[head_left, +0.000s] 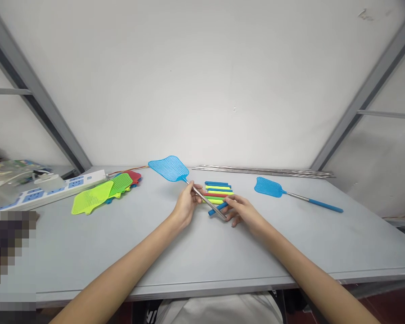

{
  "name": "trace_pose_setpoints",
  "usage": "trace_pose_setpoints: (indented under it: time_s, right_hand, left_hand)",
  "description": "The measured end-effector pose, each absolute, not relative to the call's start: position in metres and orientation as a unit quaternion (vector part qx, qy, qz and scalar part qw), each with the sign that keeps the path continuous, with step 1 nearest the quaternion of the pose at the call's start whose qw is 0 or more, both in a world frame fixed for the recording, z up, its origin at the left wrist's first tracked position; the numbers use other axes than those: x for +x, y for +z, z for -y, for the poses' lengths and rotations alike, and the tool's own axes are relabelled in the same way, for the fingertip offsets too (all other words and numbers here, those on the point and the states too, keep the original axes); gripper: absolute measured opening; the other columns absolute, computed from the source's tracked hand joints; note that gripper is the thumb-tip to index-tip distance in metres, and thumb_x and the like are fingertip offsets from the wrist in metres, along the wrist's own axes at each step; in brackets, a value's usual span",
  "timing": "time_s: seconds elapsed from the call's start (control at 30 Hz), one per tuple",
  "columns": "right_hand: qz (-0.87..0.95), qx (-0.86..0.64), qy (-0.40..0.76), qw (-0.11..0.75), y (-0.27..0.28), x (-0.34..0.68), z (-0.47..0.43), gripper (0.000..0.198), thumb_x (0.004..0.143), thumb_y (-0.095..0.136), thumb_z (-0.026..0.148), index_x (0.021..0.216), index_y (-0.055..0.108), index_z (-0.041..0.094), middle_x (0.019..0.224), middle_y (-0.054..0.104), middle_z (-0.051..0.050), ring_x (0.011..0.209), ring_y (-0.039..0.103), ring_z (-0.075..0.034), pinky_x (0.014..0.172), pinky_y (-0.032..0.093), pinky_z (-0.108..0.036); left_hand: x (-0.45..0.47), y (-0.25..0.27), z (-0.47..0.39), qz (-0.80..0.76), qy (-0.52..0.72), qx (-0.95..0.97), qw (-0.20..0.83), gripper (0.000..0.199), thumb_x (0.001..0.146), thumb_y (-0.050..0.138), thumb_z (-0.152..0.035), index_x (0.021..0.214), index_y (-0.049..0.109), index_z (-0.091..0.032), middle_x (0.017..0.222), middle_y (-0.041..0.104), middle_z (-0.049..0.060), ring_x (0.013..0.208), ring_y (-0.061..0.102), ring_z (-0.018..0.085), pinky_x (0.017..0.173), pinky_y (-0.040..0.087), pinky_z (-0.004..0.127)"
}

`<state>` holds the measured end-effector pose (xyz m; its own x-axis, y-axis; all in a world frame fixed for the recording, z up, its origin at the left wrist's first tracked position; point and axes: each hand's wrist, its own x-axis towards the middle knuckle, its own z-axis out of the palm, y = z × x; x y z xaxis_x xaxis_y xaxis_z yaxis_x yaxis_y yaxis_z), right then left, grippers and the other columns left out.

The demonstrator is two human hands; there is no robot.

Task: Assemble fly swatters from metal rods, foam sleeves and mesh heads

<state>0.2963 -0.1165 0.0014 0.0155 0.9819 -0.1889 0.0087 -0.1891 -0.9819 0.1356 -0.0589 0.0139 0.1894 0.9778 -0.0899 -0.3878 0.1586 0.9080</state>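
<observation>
My left hand (188,203) is closed around the metal rod of a blue fly swatter (170,168), whose mesh head points up and to the left. The rod's bare lower end slants down toward my right hand (240,209). Between the fingers of my right hand is a blue handle tube (216,210), lying across behind the rod. Just past both hands lies a row of handle tubes (218,187) in blue, yellow, red and green, partly hidden by my fingers. A blue fly swatter with a blue handle (325,205) rests on the table to the right.
Overlapping swatter heads (93,198) in yellow-green, green, blue and red lie at the left. Behind them runs a white power strip (87,180) with a plugged-in adapter. Thin metal rods (266,171) lie along the back wall of the grey table (155,265).
</observation>
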Motion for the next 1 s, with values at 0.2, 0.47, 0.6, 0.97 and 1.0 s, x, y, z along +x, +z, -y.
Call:
trace_pose_setpoints:
  time_s: [0.2, 0.47, 0.6, 0.97, 1.0]
  right_hand:
    - [0.42, -0.55, 0.497, 0.523, 0.003, 0.299, 0.116, 0.026, 0.068, 0.051, 0.042, 0.083, 0.047, 0.021, 0.071, 0.054, -0.001, 0.056, 0.053, -0.011, 0.033, 0.04, -0.017]
    - [0.395, -0.556, 0.488, 0.544, 0.005, 0.304, 0.115, 0.025, 0.067, 0.051, 0.041, 0.081, 0.045, 0.021, 0.07, 0.052, -0.001, 0.055, 0.05, -0.011, 0.033, 0.038, -0.016]
    - [0.364, -0.534, 0.523, 0.556, 0.003, 0.309, 0.114, 0.023, 0.068, 0.052, 0.039, 0.081, 0.046, 0.021, 0.072, 0.052, -0.001, 0.055, 0.051, -0.01, 0.035, 0.038, -0.016]
    - [0.328, -0.495, 0.564, 0.574, 0.007, 0.309, 0.114, 0.022, 0.069, 0.05, 0.035, 0.085, 0.048, 0.02, 0.077, 0.056, -0.003, 0.055, 0.053, -0.01, 0.037, 0.038, -0.017]
    - [0.324, -0.494, 0.567, 0.574, 0.007, 0.309, 0.114, 0.022, 0.07, 0.05, 0.036, 0.085, 0.049, 0.02, 0.078, 0.056, -0.004, 0.055, 0.053, -0.01, 0.038, 0.038, -0.017]
  left_hand:
    - [0.131, 0.027, 0.06, -0.32, 0.566, 0.378, 0.659, 0.043, 0.076, 0.033, -0.052, 0.067, 0.051, -0.014, 0.057, 0.055, 0.003, 0.047, 0.048, 0.008, 0.046, 0.036, 0.019]
    - [0.128, 0.03, 0.057, -0.313, 0.61, 0.35, 0.638, 0.042, 0.08, 0.029, -0.047, 0.068, 0.052, -0.013, 0.06, 0.056, 0.004, 0.05, 0.05, 0.009, 0.051, 0.04, 0.02]
    - [0.125, 0.032, 0.053, -0.308, 0.644, 0.333, 0.616, 0.042, 0.082, 0.026, -0.044, 0.07, 0.052, -0.013, 0.062, 0.056, 0.004, 0.05, 0.05, 0.008, 0.052, 0.04, 0.02]
    - [0.125, 0.032, 0.052, -0.321, 0.654, 0.321, 0.604, 0.043, 0.082, 0.026, -0.045, 0.07, 0.051, -0.014, 0.063, 0.057, 0.004, 0.052, 0.051, 0.009, 0.052, 0.04, 0.021]
    - [0.125, 0.032, 0.053, -0.32, 0.655, 0.32, 0.605, 0.043, 0.082, 0.025, -0.045, 0.07, 0.051, -0.014, 0.064, 0.057, 0.004, 0.053, 0.051, 0.009, 0.053, 0.04, 0.021]
